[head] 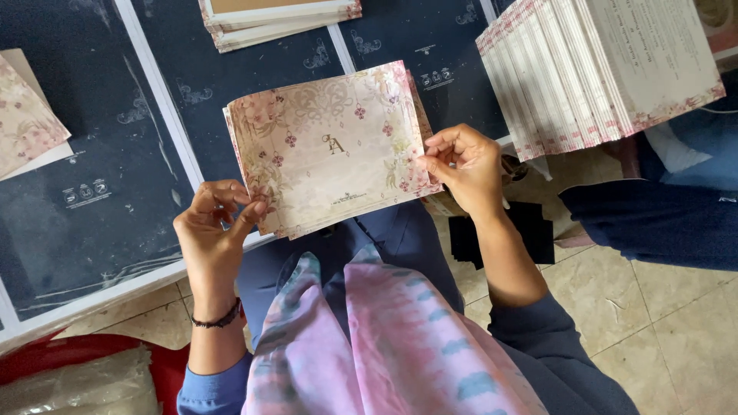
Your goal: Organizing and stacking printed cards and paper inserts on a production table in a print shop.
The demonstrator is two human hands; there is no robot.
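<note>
I hold a thin stack of cream and pink floral cards (332, 146) above my lap, face up, tilted slightly. My left hand (217, 223) pinches the stack's lower left corner, thumb on top. At the right edge my right hand (463, 165) grips the same stack with its fingertips. A black bracelet sits on my left wrist. My pink and blue scarf (384, 330) hangs below the cards.
Dark blue printed sheets (100, 192) with white borders lie on the floor ahead. A tall fanned stack of white cards (600, 69) stands at upper right. More cards lie at top centre (277, 19) and far left (27, 115). Another person's blue sleeve (661, 219) lies at right.
</note>
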